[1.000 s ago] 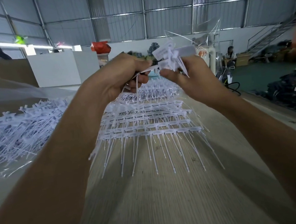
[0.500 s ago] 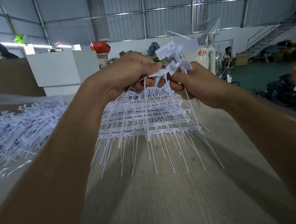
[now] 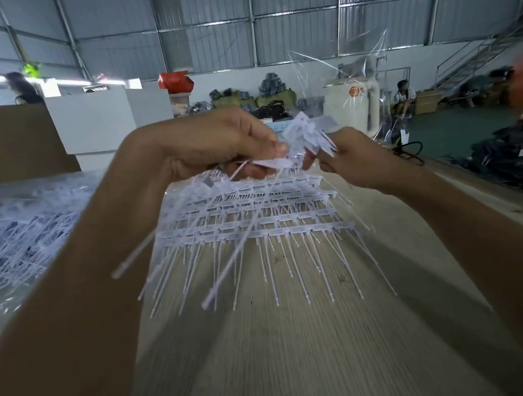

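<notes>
Pinching ties (image 3: 306,132): left hand (image 3: 216,144), right hand (image 3: 358,163)

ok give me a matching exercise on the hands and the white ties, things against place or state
Things: 1 left hand; 2 right hand; 3 tie rows; 4 loose tie pile.
States: a lies at the wooden table's left edge; b pinches trailing ties; c lie flat below the hands; d grips a bunch of tag ends.
Pairs: 1-b; 2-d; 3-c; 4-a.
</notes>
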Motion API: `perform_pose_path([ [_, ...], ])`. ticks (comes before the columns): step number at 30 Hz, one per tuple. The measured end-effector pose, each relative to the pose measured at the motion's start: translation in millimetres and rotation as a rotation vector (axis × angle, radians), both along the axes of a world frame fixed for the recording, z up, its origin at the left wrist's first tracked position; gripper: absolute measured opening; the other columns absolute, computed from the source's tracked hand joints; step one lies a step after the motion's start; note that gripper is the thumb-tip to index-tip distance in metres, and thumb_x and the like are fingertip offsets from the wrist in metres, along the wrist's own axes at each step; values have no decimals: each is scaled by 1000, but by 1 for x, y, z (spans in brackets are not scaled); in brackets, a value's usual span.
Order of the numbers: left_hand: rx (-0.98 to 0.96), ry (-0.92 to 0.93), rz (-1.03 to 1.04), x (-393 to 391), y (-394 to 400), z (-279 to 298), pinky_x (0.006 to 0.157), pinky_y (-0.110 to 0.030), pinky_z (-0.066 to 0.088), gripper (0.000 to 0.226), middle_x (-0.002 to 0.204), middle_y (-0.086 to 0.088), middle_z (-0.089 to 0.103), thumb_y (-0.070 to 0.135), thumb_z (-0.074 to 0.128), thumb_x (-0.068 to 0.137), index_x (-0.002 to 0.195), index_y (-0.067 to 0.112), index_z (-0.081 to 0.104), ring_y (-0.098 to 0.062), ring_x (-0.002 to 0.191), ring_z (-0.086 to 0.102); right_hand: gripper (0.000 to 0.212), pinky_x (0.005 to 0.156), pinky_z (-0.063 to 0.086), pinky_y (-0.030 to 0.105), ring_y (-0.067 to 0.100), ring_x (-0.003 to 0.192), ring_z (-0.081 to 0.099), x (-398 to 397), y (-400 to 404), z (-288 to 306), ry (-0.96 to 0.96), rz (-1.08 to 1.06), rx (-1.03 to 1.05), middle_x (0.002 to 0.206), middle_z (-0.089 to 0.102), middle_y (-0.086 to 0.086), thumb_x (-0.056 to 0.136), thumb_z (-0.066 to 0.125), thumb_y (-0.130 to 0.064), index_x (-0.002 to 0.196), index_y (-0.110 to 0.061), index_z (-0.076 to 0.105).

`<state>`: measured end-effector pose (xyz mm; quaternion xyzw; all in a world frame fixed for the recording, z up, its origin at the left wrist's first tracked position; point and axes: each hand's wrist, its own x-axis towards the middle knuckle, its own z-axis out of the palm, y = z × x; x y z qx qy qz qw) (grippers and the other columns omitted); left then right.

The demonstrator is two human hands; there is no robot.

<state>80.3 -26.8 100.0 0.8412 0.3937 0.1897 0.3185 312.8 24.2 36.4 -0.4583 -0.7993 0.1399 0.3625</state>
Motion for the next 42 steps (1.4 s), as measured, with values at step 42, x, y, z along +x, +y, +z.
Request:
perform_pose_path([
  [42, 371, -178, 392, 15, 5, -2, 62, -23, 43, 19, 76, -8, 63, 30, 74, 90, 86, 12, 70, -14, 69, 53, 30, 44, 20, 24, 10, 46, 25, -26, -16, 8, 584, 334, -247, 61, 45, -1, 103, 56, -33, 78, -17, 57],
])
